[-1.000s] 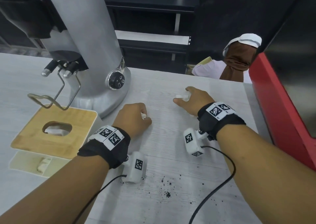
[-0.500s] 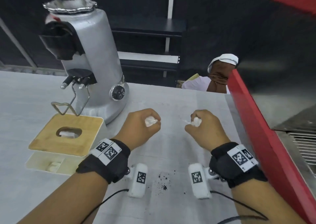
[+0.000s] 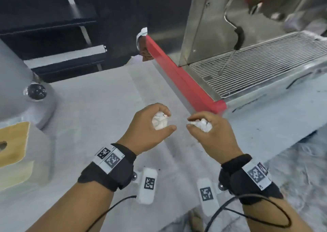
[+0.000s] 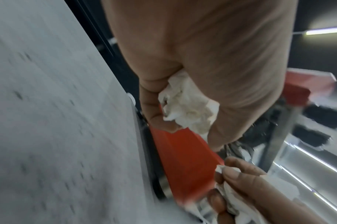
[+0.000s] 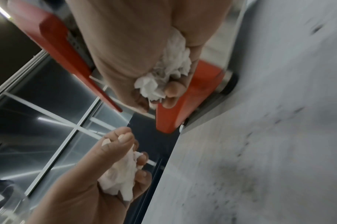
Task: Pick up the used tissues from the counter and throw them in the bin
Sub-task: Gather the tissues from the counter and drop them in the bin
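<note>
Tissues were both held off the counter [image 3: 99,97], one crumpled wad per hand. Left tissue [image 3: 159,122] was gripped in the curled fingers of the left hand [image 3: 150,127]; right tissue [image 3: 203,125] was gripped likewise in the right hand [image 3: 212,134]. Hands were held close together, apart, near the red-edged espresso machine [image 3: 184,83]. Grinder [image 3: 21,97] and wooden-topped box [image 3: 14,143] were seen at left. Counter was speckled with dark grounds.
</note>
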### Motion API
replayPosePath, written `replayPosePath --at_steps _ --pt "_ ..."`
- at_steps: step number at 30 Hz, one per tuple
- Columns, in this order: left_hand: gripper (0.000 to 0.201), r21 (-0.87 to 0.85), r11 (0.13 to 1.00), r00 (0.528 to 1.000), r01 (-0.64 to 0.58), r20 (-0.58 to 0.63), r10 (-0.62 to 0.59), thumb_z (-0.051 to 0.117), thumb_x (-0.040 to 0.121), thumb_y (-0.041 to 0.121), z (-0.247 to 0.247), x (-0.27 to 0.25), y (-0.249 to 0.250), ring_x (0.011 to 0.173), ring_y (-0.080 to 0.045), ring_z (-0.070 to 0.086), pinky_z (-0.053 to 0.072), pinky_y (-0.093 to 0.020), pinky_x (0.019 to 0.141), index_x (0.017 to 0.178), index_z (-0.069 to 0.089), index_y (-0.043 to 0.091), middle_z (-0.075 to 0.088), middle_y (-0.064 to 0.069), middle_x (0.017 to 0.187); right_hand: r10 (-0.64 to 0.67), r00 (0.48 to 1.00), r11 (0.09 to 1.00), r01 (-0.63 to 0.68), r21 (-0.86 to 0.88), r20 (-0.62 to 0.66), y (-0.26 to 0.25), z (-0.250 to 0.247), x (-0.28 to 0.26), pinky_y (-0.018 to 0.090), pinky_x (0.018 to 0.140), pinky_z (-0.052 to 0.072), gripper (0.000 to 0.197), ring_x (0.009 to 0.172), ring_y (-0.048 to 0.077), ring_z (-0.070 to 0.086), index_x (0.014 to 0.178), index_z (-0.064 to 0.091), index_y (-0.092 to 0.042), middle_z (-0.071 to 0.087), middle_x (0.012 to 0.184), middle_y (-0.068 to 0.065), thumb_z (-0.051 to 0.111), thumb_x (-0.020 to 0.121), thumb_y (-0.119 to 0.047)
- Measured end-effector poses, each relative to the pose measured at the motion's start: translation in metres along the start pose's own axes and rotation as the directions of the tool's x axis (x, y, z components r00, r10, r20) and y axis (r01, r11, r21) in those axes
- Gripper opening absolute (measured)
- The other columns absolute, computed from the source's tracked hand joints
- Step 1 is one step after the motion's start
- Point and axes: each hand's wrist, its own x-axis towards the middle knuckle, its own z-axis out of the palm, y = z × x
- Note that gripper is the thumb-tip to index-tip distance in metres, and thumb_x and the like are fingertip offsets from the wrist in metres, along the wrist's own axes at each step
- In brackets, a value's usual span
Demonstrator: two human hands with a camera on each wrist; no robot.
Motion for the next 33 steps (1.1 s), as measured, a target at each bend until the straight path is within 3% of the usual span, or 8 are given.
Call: replayPosePath --at_steps 3,7,10,12,17,20,26,33 --pt "0.027 0.024 0.998 0.994 -0.053 0.095 0.051 0.079 0.073 0.023 0.042 0.005 0.014 0.089 -0.005 0.059 0.044 -0.014 0.074 0.093 0.062 0.028 0.063 0.012 0.1 0.023 0.998 0.997 -0.028 -0.074 -0.064 0.023 -0.037 -0.023 0.006 0.071 0.043 0.012 0.082 -0.004 0.063 0.085 0.072 -0.027 0.07 0.085 -0.019 0.077 0.081 -0.017" --pt "0.027 0.003 0.994 0.977 -0.111 0.183 0.108 0.077 0.073 0.017 0.109 0.013 0.041 0.092 -0.003 0.06 0.045 -0.017 0.078 0.095 0.065 0.028 0.064 0.013 0.101 0.121 0.982 0.992 -0.124 -0.016 -0.146 0.06 -0.096 -0.046 0.028 0.076 0.055 0.011 0.088 0.001 0.064 0.086 0.071 -0.025 0.069 0.088 -0.021 0.077 0.081 -0.017" --pt "0.027 0.007 0.99 0.964 -0.144 0.228 0.138 0.077 0.074 0.017 0.165 0.023 0.065 0.088 0.003 0.058 0.043 -0.017 0.077 0.095 0.066 0.028 0.064 0.016 0.099 0.12 0.973 0.992 -0.126 -0.021 -0.196 0.086 -0.148 -0.055 0.009 0.078 0.045 0.012 0.089 -0.004 0.062 0.086 0.071 -0.026 0.07 0.088 -0.019 0.077 0.081 -0.016" --pt "0.025 0.001 0.988 0.957 -0.154 0.251 0.149 0.076 0.075 0.018 0.207 0.032 0.084 0.082 0.006 0.057 0.042 -0.016 0.074 0.095 0.066 0.028 0.062 0.02 0.093 0.127 0.971 0.99 -0.137 -0.037 -0.203 0.106 -0.187 -0.061 0.003 0.077 0.04 0.01 0.089 -0.006 0.061 0.086 0.072 -0.023 0.07 0.091 -0.017 0.076 0.082 -0.015" --pt "0.024 0.006 0.973 0.936 -0.23 0.276 0.22 0.075 0.075 0.02 0.321 0.059 0.14 0.094 0.003 0.058 0.043 -0.018 0.084 0.096 0.065 0.029 0.063 0.019 0.099 0.14 0.954 0.987 -0.157 -0.045 -0.265 0.165 -0.294 -0.069 0.006 0.074 0.042 0.009 0.086 -0.001 0.063 0.086 0.072 -0.023 0.071 0.088 -0.015 0.075 0.082 -0.016" --pt "0.023 -0.004 0.968 0.92 -0.25 0.31 0.238 0.075 0.075 0.022 0.38 0.077 0.177 0.093 -0.002 0.058 0.044 -0.017 0.081 0.095 0.065 0.03 0.065 0.014 0.1 0.167 0.932 0.983 -0.184 -0.022 -0.32 0.19 -0.355 -0.069 0.012 0.072 0.046 0.009 0.083 0.002 0.064 0.087 0.072 -0.023 0.071 0.086 -0.014 0.075 0.082 -0.017" --pt "0.022 -0.012 0.948 0.875 -0.318 0.382 0.298 0.074 0.075 0.024 0.466 0.123 0.233 0.091 0.0 0.057 0.039 -0.007 0.075 0.095 0.065 0.03 0.065 0.014 0.1 0.175 0.902 0.981 -0.195 -0.01 -0.394 0.223 -0.447 -0.058 0.008 0.067 0.044 0.009 0.078 0.0 0.063 0.087 0.072 -0.02 0.07 0.085 -0.013 0.074 0.082 -0.014" --pt "0.022 -0.094 0.941 0.829 -0.325 0.451 0.331 0.074 0.076 0.024 0.574 0.215 0.26 0.088 0.0 0.058 0.042 -0.01 0.074 0.095 0.066 0.029 0.066 0.014 0.098 0.242 0.845 0.959 -0.283 -0.016 -0.476 0.289 -0.53 -0.014 0.009 0.065 0.047 0.01 0.075 0.005 0.063 0.087 0.072 -0.02 0.071 0.085 -0.01 0.075 0.082 -0.013"
